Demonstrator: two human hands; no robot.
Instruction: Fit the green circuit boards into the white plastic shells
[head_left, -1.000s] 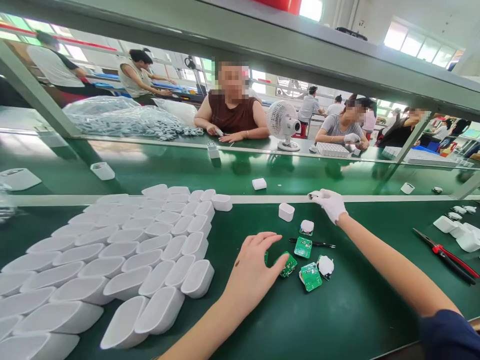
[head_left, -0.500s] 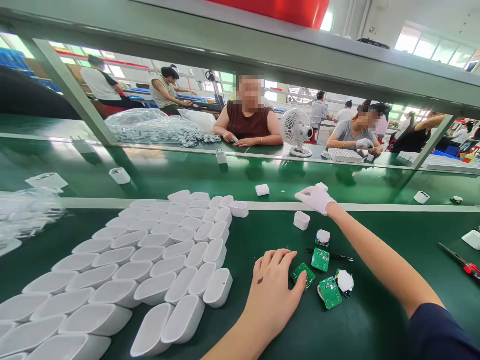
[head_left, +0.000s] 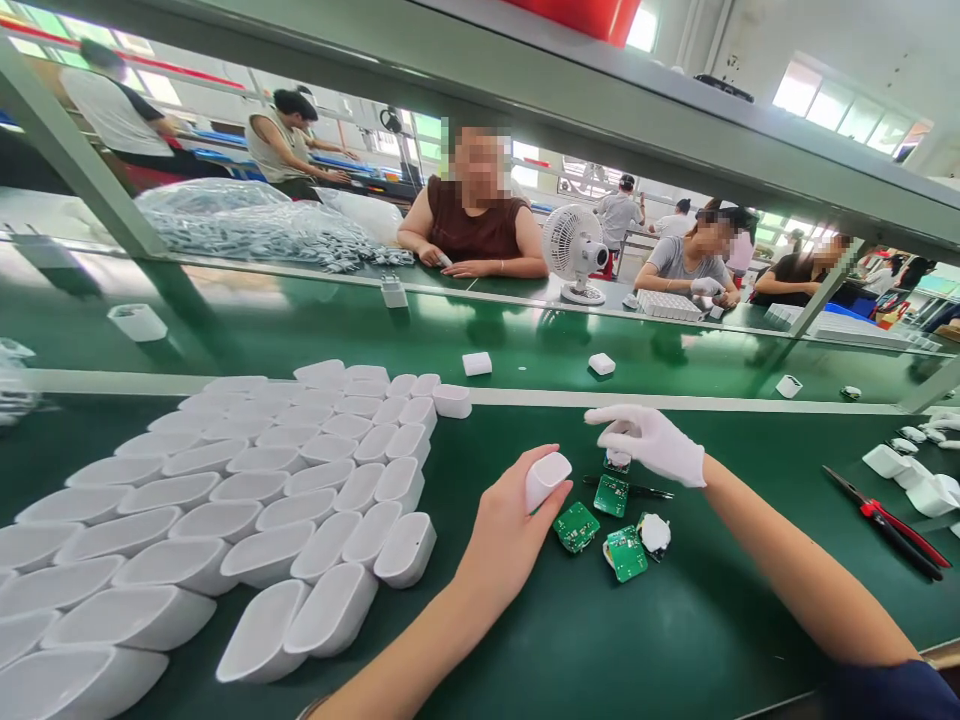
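Note:
My bare left hand (head_left: 517, 520) is closed around a small white plastic housing (head_left: 548, 480), thumb on one side and fingers on the other. My right hand (head_left: 649, 440), in a white glove, holds nothing and its fingers are apart. It hovers over a circuit board with a white top (head_left: 618, 460), which it partly covers. Nearer to me lie more green circuit boards (head_left: 612, 495), one of them a loose green board (head_left: 577, 528) just right of my left hand. Dark tweezers (head_left: 651, 491) lie behind them, partly hidden.
Rows of open white housings (head_left: 300, 500) fill the left of the green table. Red-and-black pliers (head_left: 885, 520) and more white housings (head_left: 911, 475) lie at the right. Two white cases, one the right-hand case (head_left: 601, 364), sit on the green belt (head_left: 540, 350). A co-worker (head_left: 480, 230) sits opposite.
My left hand has picked up the white housing that stood on the table. My right hand has drawn back from the belt, where a white case now lies. The view has shifted right.

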